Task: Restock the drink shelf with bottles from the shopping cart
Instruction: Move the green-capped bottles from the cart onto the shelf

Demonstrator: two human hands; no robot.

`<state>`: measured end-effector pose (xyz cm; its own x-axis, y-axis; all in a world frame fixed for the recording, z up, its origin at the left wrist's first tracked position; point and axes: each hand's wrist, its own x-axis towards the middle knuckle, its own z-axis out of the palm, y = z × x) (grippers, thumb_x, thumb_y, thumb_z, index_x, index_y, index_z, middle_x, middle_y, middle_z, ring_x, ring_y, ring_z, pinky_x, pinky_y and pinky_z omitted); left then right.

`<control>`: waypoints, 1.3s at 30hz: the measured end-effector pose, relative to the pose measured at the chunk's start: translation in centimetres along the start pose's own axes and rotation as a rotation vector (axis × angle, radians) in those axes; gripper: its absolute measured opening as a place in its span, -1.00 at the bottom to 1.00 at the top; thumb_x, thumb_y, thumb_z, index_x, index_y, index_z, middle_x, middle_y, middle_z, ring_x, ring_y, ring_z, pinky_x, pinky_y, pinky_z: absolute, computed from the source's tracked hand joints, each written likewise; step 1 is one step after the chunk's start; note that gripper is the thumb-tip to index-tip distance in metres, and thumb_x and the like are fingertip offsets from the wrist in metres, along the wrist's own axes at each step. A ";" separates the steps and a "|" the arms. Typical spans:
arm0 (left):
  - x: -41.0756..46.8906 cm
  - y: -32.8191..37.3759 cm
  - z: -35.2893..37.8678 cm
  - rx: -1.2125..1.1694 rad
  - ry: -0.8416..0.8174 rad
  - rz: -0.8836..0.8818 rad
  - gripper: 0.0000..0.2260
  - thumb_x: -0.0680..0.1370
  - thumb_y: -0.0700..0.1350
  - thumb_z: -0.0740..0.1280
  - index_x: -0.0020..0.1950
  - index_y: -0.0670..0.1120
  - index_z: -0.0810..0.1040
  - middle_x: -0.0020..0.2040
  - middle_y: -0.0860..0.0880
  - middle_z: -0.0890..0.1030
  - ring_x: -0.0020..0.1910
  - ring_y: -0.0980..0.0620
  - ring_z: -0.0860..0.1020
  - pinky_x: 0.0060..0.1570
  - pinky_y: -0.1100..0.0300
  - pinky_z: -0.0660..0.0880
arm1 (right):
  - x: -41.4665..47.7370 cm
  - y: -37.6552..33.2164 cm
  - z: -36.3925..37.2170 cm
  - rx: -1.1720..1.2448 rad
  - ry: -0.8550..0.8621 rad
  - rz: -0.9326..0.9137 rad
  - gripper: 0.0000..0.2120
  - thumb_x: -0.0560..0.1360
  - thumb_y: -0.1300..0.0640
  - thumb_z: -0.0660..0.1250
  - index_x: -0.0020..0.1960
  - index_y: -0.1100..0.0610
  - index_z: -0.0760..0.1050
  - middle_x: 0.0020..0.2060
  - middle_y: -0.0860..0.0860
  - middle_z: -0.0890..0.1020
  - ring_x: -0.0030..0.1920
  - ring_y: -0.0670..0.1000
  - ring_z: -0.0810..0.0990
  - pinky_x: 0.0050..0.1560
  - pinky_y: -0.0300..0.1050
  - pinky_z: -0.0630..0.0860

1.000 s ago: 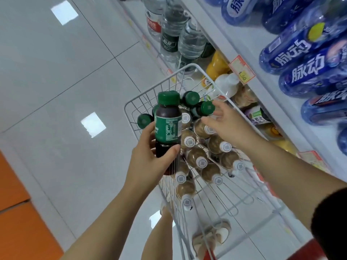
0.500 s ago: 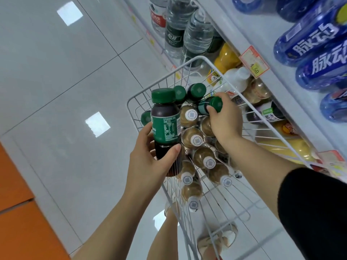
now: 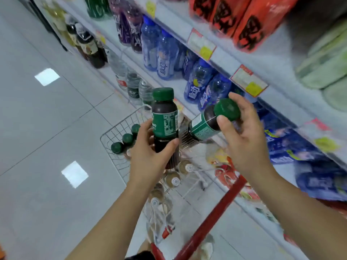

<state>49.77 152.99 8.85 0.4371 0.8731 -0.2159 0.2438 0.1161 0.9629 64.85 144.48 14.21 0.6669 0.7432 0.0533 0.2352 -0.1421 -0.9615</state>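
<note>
Green caps and green labels mark two dark-liquid bottles, one in each hand, both raised above the shopping cart point(image 3: 112, 128). The left hand point(image 3: 148, 154) grips the upright bottle point(image 3: 165, 126) around its lower body, with the thumb across the front and the fingers wrapped behind. The right hand point(image 3: 244, 139) holds the tilted bottle point(image 3: 202, 126) at the cap end, fingers curled over the cap; its base points down and left toward the upright bottle, with a narrow gap between the two. The hands are apart, each clamped on its own bottle. Inside the wire basket, three green-capped bottles point(image 3: 127, 138) stand along the far left side, and brown bottles with white caps point(image 3: 172, 180) lie in a row nearer the red cart handle point(image 3: 216, 209). The drink shelf point(image 3: 225, 64) runs along the right, just beside the cart. It carries blue bottles point(image 3: 165, 59) on one level and clear water bottles point(image 3: 133, 85) lower down. Price tags point(image 3: 247, 81) hang on the shelf edges. The shelf items nearest the camera are blurred. Pale tiled floor point(image 3: 47, 119) lies to the left of the cart.
</note>
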 end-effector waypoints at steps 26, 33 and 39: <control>-18.7 35.7 23.1 -0.078 -0.573 0.962 -0.44 0.38 -0.27 0.48 0.11 0.27 0.31 0.02 0.45 0.50 0.07 0.43 0.47 -0.03 0.55 0.37 | -17.6 -24.7 -35.9 -0.325 0.746 -0.691 -0.64 0.53 0.19 0.20 0.24 -0.16 0.31 0.17 -0.16 0.46 0.15 -0.27 0.47 0.10 -0.48 0.38; -17.6 38.9 29.5 -0.038 -0.707 0.891 -0.44 0.38 -0.22 0.48 0.11 0.27 0.27 0.01 0.28 0.52 -0.02 0.43 0.50 -0.05 0.44 0.47 | -14.9 -24.2 -40.6 -0.353 0.946 -0.509 -0.69 0.55 0.13 0.25 0.19 -0.23 0.38 0.15 -0.06 0.52 0.16 -0.06 0.52 0.19 0.00 0.50; -16.8 39.2 34.5 -0.031 -0.726 0.792 -0.46 0.39 -0.23 0.48 0.16 0.13 0.25 -0.04 0.30 0.46 -0.07 0.37 0.49 -0.17 0.55 0.38 | -11.4 -24.6 -43.1 -0.332 1.048 -0.354 -0.62 0.48 0.04 0.34 0.28 -0.06 0.38 0.09 -0.14 0.52 0.10 -0.15 0.53 0.11 -0.12 0.51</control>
<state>81.88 126.52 44.67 0.8734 0.2164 0.4363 -0.3521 -0.3384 0.8727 81.88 111.35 48.90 0.7493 -0.1100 0.6530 0.5971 -0.3143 -0.7381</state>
